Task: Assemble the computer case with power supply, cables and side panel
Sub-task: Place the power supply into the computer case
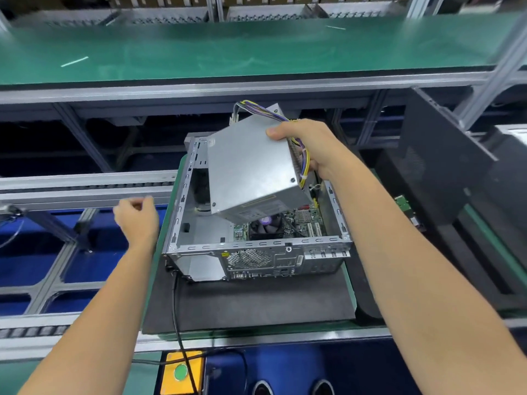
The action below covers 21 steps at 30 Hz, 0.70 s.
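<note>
I'm holding the PSU [251, 169] tilted above the open case [256, 223] — right hand [310, 143] fingers gripping its cable end. Left hand [137, 218] hanging loosely curled beside the case — holding nothing.

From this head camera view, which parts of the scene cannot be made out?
- Right hand fingers: hidden behind the power supply; only the thumb shows.
- Part of the case interior: covered by the tilted power supply held above it.
- Power supply label: text too small to read.
- Left hand: blurred, so its fingers are unclear.
- Black panel at right: blurred, cut off by the frame edge.
</note>
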### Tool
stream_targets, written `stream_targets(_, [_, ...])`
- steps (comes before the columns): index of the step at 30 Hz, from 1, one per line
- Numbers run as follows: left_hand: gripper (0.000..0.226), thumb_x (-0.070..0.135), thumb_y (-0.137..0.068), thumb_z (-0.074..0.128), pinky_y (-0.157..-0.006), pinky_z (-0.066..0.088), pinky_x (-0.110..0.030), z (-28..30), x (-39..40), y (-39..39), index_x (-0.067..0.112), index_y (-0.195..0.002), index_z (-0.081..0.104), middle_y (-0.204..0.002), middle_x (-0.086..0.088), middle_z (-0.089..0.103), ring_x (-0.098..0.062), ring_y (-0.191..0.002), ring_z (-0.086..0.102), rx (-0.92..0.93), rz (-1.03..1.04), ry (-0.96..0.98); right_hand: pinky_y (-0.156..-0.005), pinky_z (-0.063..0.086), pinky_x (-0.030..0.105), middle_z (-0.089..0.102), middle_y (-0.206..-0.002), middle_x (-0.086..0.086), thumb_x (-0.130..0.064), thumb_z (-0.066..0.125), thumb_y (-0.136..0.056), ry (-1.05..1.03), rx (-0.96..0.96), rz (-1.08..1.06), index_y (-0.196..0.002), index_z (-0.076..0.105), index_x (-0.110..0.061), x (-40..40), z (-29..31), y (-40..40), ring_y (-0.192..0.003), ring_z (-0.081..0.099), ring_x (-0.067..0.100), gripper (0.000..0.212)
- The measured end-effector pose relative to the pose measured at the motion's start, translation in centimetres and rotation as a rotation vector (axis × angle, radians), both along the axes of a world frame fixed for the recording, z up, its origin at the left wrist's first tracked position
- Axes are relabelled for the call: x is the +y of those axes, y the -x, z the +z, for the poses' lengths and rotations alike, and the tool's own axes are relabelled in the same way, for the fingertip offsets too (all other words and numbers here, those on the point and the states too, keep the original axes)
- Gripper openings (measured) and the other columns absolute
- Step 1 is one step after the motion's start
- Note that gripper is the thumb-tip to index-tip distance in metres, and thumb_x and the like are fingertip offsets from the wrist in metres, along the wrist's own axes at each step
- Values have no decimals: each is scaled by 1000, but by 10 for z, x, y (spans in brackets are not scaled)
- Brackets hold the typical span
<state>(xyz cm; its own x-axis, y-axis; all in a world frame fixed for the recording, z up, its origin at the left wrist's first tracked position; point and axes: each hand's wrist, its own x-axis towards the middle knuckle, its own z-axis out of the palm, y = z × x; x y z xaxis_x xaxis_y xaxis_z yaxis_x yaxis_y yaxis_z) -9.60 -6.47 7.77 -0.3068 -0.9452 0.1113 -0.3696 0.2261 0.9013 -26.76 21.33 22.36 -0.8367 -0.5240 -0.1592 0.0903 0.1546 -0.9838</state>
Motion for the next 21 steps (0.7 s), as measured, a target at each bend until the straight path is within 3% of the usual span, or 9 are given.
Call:
stream_targets(3, [14,37,-82,52,-73,44,-34,54,14,17,25,-76,50,-82,7,50,-10,-73,48,214,-152,38,-58,45,32,70,-72,-5,-45,86,-51,46,-14,9,-103,71,-10,-2,3,2,-50,61,14,64])
stream_targets(5, [31,52,-78,50,-72,43,-27,86,28,33,22,-82,55,-87,4,56,-7,-72,51,204,-352,-26,-45,40,20,58,-51,-17,-44,84,-54,89,-20,34,-88,70,-18,-2,5,3,-36,51,2,45])
stream_targets(7, [51,63,-77,48,-72,42,-31,111,49,44,15,-91,57,-93,-5,58,-19,-77,53,128,-627,-168,-38,35,16,51,-46,-18,-40,81,-62,138,-17,59,-88,66,-17,-1,5,6,-33,46,2,38])
stream_targets(9, [59,71,-83,44,-73,51,-29,124,68,46,20,-101,68,-106,1,67,-20,-90,65,214,-889,-454,-46,37,20,52,-59,-10,-33,78,-67,215,-17,100,-83,61,-14,0,3,7,-40,46,6,30])
stream_targets(11, [60,72,-87,38,-74,56,-31,126,82,44,29,-113,71,-114,0,71,-21,-102,68,318,-977,-655,-47,40,19,57,-69,-7,-26,74,-71,318,-49,149,-82,61,-14,1,1,7,-43,52,6,21])
stream_targets(14, [39,52,-84,58,-73,58,-34,130,98,46,21,-98,77,-109,-7,72,-25,-99,69,398,-920,-741,-42,43,15,66,-70,-7,-20,71,-75,352,-3,209,-102,62,-10,4,-3,10,-48,59,4,30])
stream_targets(16, [31,37,-79,61,-72,58,-34,130,104,48,16,-97,75,-102,-8,73,-25,-89,71,422,-896,-732,-56,51,18,73,-88,-5,-25,74,-71,317,40,211,-109,67,-20,5,-5,13,-70,69,9,39])
stream_targets(18, [49,31,-71,67,-72,58,-37,131,107,50,8,-114,65,-104,-12,71,-28,-88,69,486,-849,-682,-79,54,27,72,-107,-6,-37,75,-72,307,37,216,-116,67,-29,5,-11,16,-95,69,13,45])
stream_targets(21, [80,31,-57,76,-79,56,-47,138,109,51,4,-128,49,-118,-18,64,-30,-95,65,549,-780,-444,-111,39,40,66,-128,-14,-59,68,-79,272,23,184,-117,67,-41,1,-19,19,-125,57,9,42])
